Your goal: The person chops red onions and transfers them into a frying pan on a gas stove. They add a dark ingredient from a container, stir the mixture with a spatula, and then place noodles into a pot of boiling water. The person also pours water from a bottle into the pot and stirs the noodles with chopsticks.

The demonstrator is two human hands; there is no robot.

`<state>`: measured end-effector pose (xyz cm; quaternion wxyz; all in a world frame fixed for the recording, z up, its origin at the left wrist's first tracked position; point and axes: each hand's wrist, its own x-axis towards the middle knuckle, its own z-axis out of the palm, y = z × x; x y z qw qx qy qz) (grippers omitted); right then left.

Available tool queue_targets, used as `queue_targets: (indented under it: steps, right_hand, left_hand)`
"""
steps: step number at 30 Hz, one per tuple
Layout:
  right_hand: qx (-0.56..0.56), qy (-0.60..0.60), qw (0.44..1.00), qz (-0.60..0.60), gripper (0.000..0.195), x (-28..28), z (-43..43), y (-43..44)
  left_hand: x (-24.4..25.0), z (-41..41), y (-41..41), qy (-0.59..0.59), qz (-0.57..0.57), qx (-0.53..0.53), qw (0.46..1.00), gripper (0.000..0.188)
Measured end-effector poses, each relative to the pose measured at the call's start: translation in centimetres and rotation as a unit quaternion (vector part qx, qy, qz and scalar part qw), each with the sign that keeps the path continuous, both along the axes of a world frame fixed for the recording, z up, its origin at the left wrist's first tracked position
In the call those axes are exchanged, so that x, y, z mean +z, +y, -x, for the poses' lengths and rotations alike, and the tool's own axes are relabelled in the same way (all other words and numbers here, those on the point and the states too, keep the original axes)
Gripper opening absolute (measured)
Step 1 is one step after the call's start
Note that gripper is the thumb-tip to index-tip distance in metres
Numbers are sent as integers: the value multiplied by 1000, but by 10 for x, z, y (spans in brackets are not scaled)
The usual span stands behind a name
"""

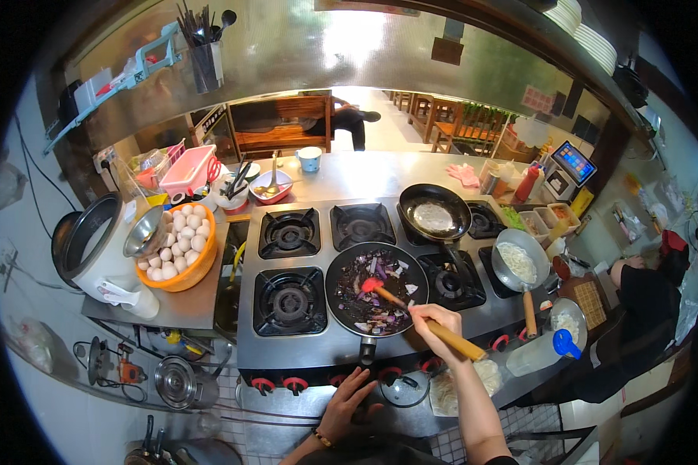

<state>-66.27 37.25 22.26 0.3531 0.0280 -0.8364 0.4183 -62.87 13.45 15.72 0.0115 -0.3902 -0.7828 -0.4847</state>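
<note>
A spatula (455, 342) with a wooden handle and red head is gripped in my right hand (439, 326). Its head (372, 285) rests among chopped purple onions (378, 267) in a black frying pan (334, 302). The pan sits over a burner of the steel gas stove (320, 343), its handle (368, 351) towards me. Just below that handle, my left hand (346, 401) holds nothing, fingers spread near the red-ringed knobs (390, 375). Whether a fingertip touches a knob is hidden. A glass lid (405, 389) lies to that hand's right.
Behind right stands another frying pan (407, 203) with shiny contents. A saucepan (494, 256) of noodles sits farther right. Eggs fill an orange basket (189, 282) on the left, beside a rice cooker (107, 256). At right a co-worker's dark sleeve (645, 296) shows.
</note>
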Motion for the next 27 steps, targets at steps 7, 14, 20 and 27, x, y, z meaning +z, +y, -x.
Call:
queue_targets:
  steps: [7,14,20,27]
  right_hand:
    - [32,-172,967,183,17,84,-35,20]
    - [10,-63,980,190,16,9,16,-21]
    - [-110,-31,960,257,18,26,19,6]
    - [6,-3,1000,-3,5,9,19,-1]
  left_hand:
    - [0,-1,-3,-3,-5,-2,1000,51]
    - [0,-1,2,1,-9,-7,1000,50]
    - [-2,0,-4,-8,-7,-1,1000,51]
    - [-2,1,-1,-11,-7,-15,1000,53]
